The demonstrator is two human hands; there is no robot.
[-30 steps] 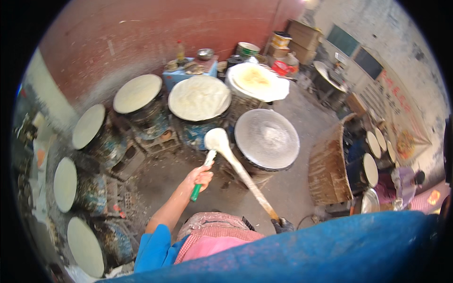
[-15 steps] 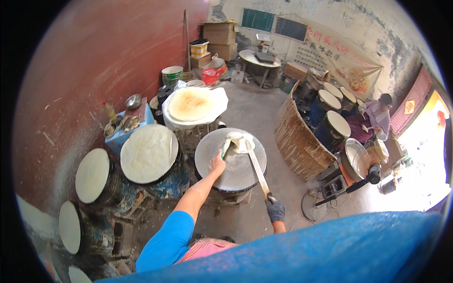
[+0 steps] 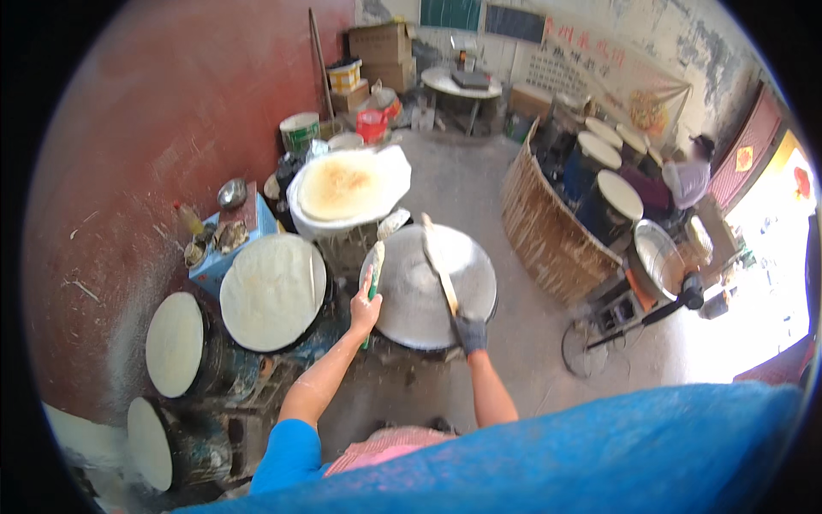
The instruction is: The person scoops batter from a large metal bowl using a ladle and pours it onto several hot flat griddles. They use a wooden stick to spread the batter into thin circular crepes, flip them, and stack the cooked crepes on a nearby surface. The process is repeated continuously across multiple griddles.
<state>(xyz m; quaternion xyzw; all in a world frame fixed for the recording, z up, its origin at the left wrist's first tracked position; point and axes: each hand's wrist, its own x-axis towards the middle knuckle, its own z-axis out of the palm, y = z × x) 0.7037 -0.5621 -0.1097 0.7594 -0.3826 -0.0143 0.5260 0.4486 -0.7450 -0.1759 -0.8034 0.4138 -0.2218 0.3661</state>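
My left hand (image 3: 366, 310) grips a green-handled scraper (image 3: 377, 261), its blade smeared white and raised at the left side of a round grey griddle (image 3: 465, 270). My right hand (image 3: 470, 334), in a dark glove, grips a long wooden paddle (image 3: 442, 274) that reaches over the griddle toward its far rim. A whitish lump (image 3: 394, 223), too small to make out, is at that rim. Left of the griddle, a pale thin sheet (image 3: 266, 297) covers another round top. Behind, a browned flat round (image 3: 336, 184) lies on white sheeting over a stand.
More pale-topped drums (image 3: 174, 344) line the left, beside a blue box with bowls (image 3: 206, 272). At right are a curved board (image 3: 539, 236), more drums (image 3: 619, 195), a seated person (image 3: 683, 184) and a metal basin (image 3: 655, 261). A round table (image 3: 455, 83) stands at the back.
My view has swung rightward. The paddle's white-loaded end went down onto the griddle. The scraper and paddle have since drawn apart, and the white mass at the griddle's middle is gone from there.
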